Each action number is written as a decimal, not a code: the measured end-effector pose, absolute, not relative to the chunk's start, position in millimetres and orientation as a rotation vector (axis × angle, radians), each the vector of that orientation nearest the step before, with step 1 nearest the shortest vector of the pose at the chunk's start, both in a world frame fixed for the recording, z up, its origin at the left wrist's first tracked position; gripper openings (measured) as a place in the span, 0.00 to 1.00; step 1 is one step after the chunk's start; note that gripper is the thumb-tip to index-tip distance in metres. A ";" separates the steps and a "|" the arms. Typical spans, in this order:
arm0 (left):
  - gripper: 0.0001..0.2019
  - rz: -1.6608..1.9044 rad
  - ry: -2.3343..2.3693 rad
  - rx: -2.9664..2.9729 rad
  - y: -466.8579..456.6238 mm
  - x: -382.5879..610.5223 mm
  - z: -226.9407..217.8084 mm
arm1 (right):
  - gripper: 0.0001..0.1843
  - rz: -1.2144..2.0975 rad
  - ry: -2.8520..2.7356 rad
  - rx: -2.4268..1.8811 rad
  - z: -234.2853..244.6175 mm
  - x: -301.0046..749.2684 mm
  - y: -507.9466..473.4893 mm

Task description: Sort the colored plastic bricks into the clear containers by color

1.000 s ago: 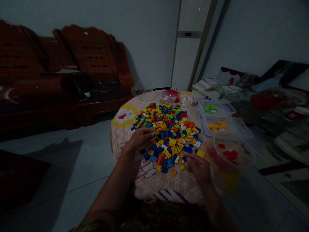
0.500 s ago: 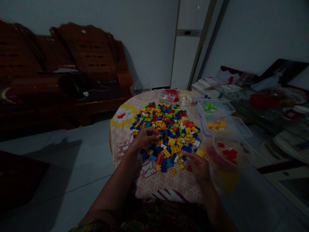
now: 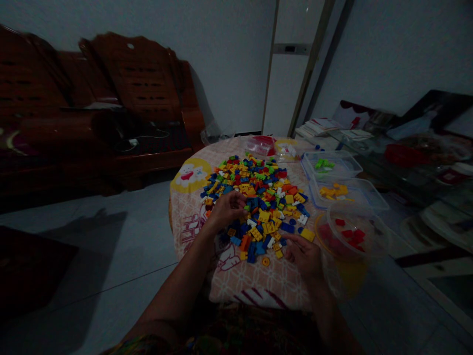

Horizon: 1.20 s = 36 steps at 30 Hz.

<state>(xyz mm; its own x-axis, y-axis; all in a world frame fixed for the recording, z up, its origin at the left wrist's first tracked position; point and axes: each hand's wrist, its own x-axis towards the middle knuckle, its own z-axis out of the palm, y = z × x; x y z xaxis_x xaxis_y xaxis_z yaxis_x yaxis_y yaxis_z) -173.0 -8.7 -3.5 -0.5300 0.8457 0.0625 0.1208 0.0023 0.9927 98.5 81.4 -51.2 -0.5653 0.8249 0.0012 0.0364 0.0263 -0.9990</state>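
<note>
A large heap of mixed toy building bricks (image 3: 264, 216) lies spread over a cloth-covered round table (image 3: 258, 291). My left hand (image 3: 229, 209) is at the heap's left side, fingers bent and apart from the thumb. Beside its thumb tip is a small green brick (image 3: 247, 208); I see no firm grip on it. At the heap's near right edge is my right hand (image 3: 305, 254), its index finger stretched out and the other fingers curled. That fingertip is close to small blue bricks, left of a yellow brick (image 3: 307, 234). A round yellow piece (image 3: 265, 262) lies in front.
Along the right stand a clear tub with green bricks (image 3: 324, 164), another with yellow bricks (image 3: 334, 191) and a round tub with red bricks (image 3: 355, 237). Clear containers (image 3: 260, 145) sit at the far edge. A glass shelf (image 3: 373, 160) with clutter is on the right, a wooden bench (image 3: 148, 98) behind.
The view has shifted slightly. My left hand's fingers have lifted and bent a little over the same spot of the heap. My right hand has hardly moved.
</note>
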 end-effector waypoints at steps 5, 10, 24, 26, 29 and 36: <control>0.20 1.561 1.925 1.013 -15.8 -179.1 -8.6 | 0.16 1.586 -1.697 -0.879 -46.3 98.4 80.5; 0.22 1.678 1.912 0.961 -27.3 -194.3 -2.8 | 0.16 1.566 -1.716 -0.889 -47.0 98.5 80.9; 0.11 1.489 2.359 1.039 -25.9 -227.6 -6.4 | 0.17 1.529 -1.741 -0.894 -49.5 99.4 81.2; 0.12 1.376 2.433 1.157 -19.6 -224.7 -3.4 | 0.17 1.534 -1.744 -0.891 -50.8 99.9 81.6; 0.12 1.238 2.512 1.303 -10.6 -222.0 -1.5 | 0.17 1.527 -1.760 -0.886 -51.2 100.3 81.9; 0.04 1.252 2.576 1.300 -2.6 -218.5 -6.8 | 0.17 1.542 -1.738 -0.884 -47.8 98.3 81.5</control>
<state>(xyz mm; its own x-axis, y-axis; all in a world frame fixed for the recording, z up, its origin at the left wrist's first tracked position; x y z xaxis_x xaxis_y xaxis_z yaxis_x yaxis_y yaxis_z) -218.5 -2.6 -6.8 -0.6583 0.6756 0.3321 0.6786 0.3416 0.6502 98.3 81.5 -47.8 -0.5660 0.8238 0.0312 0.0675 0.0840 -0.9942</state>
